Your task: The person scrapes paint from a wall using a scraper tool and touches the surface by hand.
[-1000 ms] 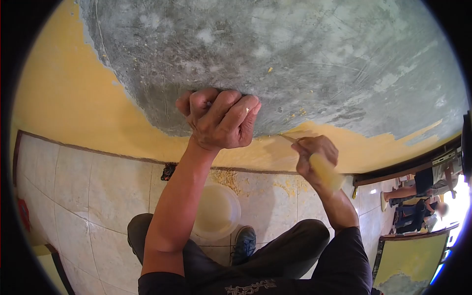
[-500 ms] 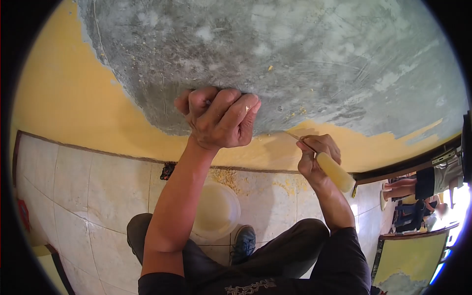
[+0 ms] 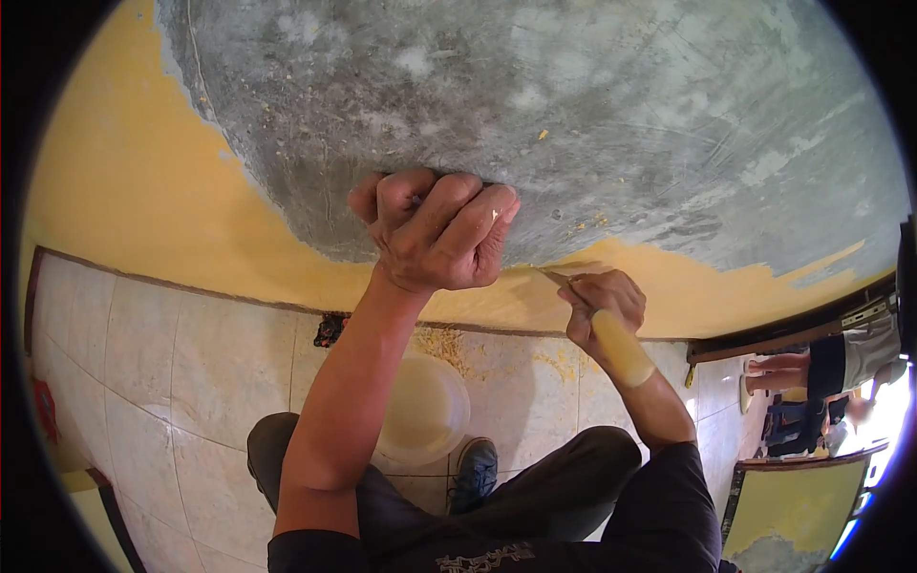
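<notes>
Where the yellow paint (image 3: 172, 191) meets the gray patch (image 3: 573, 95), my right hand (image 3: 607, 301) pinches a scraper (image 3: 623, 351). My left hand (image 3: 439, 229) is curled up on the gray, near the tip. If the blade slips sideways, it could poke those fingers. Crumbs (image 3: 444, 350) lie by a round tub (image 3: 422, 411), which my shoe (image 3: 475, 473) could bump if I shift.

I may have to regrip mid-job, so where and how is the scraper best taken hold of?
Best by the thick, rounded handle, coming from its free end, beside the right forearm. That end sticks out clear of the fingers of the right hand, which close around the part nearer the blade. The blade looks thin and points at the wall, so I'd avoid it.
</notes>
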The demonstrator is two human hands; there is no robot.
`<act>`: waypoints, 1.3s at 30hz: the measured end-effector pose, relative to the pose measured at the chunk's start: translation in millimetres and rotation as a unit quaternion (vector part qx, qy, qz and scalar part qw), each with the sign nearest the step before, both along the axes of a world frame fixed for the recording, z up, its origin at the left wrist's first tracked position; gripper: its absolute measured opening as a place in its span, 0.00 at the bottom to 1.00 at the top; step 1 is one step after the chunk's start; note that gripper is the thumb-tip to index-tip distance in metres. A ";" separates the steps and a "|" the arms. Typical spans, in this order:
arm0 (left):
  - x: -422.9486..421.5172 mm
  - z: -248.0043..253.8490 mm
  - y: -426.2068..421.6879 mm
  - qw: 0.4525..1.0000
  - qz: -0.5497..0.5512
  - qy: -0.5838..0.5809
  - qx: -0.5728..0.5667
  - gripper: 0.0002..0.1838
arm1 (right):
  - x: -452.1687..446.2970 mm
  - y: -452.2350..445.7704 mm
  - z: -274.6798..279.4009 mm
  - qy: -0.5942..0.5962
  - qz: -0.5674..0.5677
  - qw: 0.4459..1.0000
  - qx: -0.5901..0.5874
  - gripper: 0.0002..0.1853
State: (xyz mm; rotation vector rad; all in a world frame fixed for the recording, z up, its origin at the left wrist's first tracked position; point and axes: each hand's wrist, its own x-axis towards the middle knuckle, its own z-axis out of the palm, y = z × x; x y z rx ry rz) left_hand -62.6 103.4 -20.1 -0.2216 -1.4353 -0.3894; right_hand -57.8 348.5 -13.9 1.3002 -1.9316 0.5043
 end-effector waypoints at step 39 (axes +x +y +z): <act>-0.1 -0.2 1.1 1.000 0.007 0.002 0.001 0.05 | 1.4 -11.9 -5.8 -0.016 0.010 0.999 0.044 0.12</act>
